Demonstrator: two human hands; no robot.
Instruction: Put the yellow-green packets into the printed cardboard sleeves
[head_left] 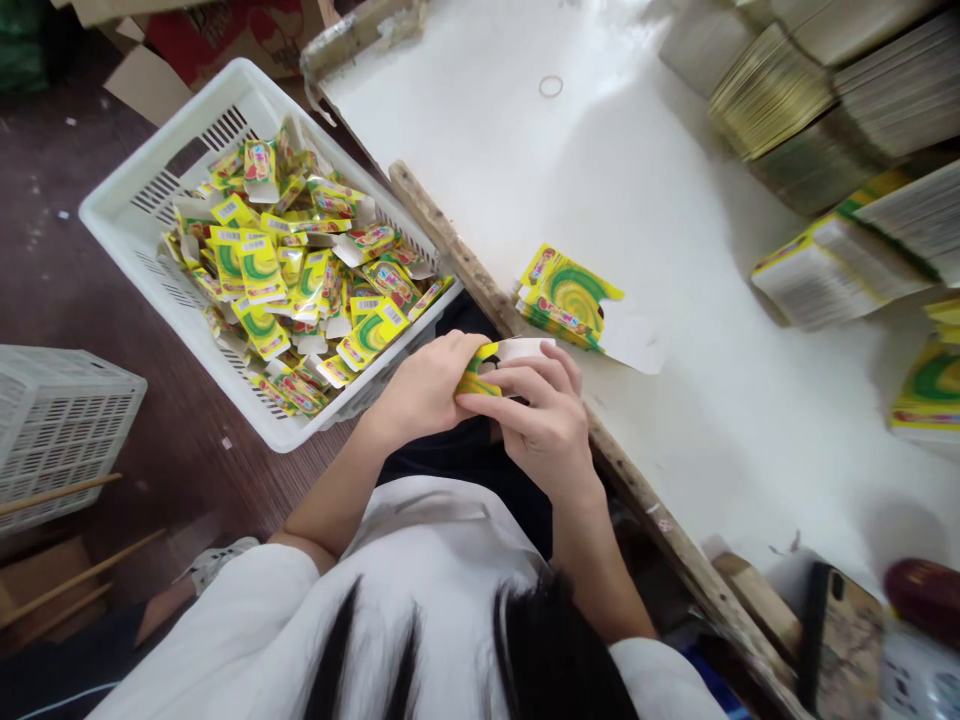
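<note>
Between both hands, in front of my body, is a small yellow-green carton (480, 380) with a white flap showing. My left hand (431, 385) wraps round its left side. The fingers of my right hand (540, 410) are bent against its right side and the white flap. A stack of flat yellow-green cartons (566, 295) lies on the white table (645, 430) just beyond my right hand. Left of my hands, a white plastic basket (277, 430) holds many folded yellow cartons (259, 270).
The table's worn wooden edge (450, 240) runs diagonally past my hands. Stacks of flat cartons (772, 95) stand at the back right, with a phone (844, 640) at the lower right. A rubber band (550, 87) lies on the table. Another crate (60, 430) stands at the far left.
</note>
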